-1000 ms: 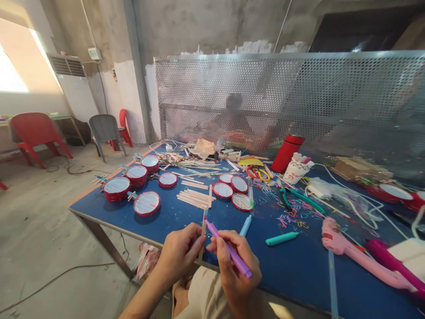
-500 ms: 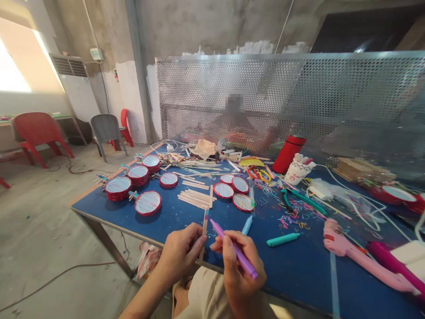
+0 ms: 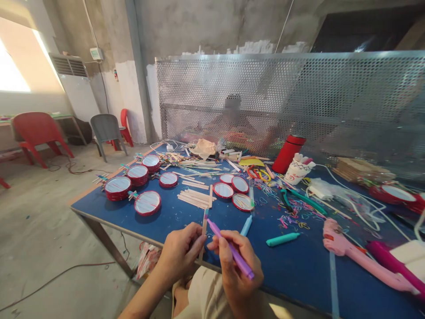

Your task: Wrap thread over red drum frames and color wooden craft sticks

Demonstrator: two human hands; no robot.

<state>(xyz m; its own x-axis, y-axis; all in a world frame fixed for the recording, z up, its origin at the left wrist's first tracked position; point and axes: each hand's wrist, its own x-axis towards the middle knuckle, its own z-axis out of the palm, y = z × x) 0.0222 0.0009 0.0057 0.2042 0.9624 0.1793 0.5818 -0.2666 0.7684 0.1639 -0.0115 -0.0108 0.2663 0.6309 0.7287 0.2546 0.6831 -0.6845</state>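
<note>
My left hand (image 3: 184, 248) pinches a wooden craft stick (image 3: 204, 226) against the table's front edge. Bands of blue and purple colour mark the stick's far end. In my right hand (image 3: 237, 261) is a purple marker (image 3: 232, 250), its tip at the coloured part of the stick. A light blue marker (image 3: 246, 226) lies just beyond my right hand, and a teal marker (image 3: 283, 239) rests farther right. Plain craft sticks (image 3: 194, 198) lie in a row ahead of my hands. Several small red-rimmed drums (image 3: 148, 203) stand at the left, with striped sticks attached to some.
Red-rimmed discs (image 3: 223, 190) sit mid-table. Behind are a red bottle (image 3: 288, 154), a paper cup of markers (image 3: 298, 170), teal-handled pliers (image 3: 303, 201) and scattered rubber bands (image 3: 294, 217). A pink glue gun (image 3: 358, 261) lies at the right. A perforated metal screen (image 3: 282, 97) closes off the back.
The purple marker lifted slightly off the stick to the right, then came back to its coloured end. My left hand has kept the stick in place.
</note>
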